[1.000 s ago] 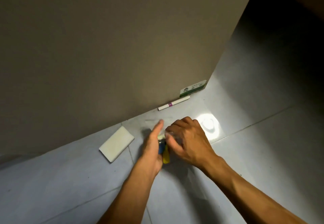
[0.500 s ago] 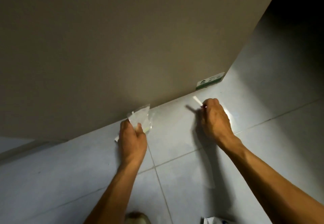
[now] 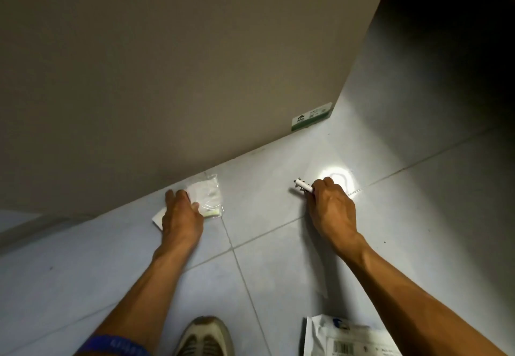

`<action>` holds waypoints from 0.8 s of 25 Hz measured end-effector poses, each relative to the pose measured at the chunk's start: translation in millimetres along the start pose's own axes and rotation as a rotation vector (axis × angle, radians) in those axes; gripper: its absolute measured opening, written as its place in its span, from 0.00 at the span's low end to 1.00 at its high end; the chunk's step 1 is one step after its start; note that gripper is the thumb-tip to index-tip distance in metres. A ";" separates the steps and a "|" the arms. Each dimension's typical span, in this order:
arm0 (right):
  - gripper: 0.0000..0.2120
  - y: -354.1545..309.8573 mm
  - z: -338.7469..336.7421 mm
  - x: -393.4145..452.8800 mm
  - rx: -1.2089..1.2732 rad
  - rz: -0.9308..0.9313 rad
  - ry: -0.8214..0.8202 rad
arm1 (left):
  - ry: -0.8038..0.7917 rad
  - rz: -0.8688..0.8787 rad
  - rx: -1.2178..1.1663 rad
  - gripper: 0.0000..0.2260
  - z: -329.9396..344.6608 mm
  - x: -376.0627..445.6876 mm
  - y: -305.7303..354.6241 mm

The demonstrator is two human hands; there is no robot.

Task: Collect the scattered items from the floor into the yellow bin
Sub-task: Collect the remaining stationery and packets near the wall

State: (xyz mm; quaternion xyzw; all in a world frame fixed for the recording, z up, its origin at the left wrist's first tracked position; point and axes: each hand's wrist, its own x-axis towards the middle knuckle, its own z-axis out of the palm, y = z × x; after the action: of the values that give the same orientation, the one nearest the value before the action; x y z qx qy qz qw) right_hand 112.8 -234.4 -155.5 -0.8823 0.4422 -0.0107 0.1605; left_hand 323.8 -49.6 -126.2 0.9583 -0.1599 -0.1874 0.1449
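Note:
My left hand (image 3: 182, 216) is down on the tiled floor by the wall's foot, its thumb and fingers holding a clear plastic bag (image 3: 209, 196). Under that hand lies a flat white card (image 3: 159, 218), mostly hidden, with only a corner showing. My right hand (image 3: 331, 208) grips a white pen (image 3: 303, 186), whose tip sticks out to the left, just above the floor. The yellow bin is not in view.
A tall grey-brown panel (image 3: 195, 63) rises right behind the hands. A green-and-white box (image 3: 311, 116) leans at its base corner. A white printed pouch (image 3: 342, 339) lies at the bottom right. My shoe (image 3: 204, 337) is at the bottom centre.
A second ago both hands were together over the bag. The left hand has since carried the bag to the white card, and the right hand has taken the pen from the wall's foot.

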 end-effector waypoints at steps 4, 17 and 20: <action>0.08 -1.8 -14.1 -29.4 0.185 0.075 -0.108 | -0.180 -0.025 0.023 0.10 1.5 -24.4 11.3; 0.09 131.4 -246.6 -371.1 1.212 0.844 0.701 | -0.931 0.242 -0.781 0.01 6.7 -405.2 251.5; 0.08 175.1 -279.2 -459.5 1.147 1.007 0.925 | -1.233 0.245 -0.793 0.05 19.0 -528.6 285.0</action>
State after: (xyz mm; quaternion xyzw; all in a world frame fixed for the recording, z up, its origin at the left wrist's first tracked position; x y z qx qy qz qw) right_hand -347.8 -48.3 114.6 -0.2748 0.7246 -0.5135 0.3684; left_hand -220.2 -121.5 118.5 0.5303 -0.2383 -0.7176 0.3836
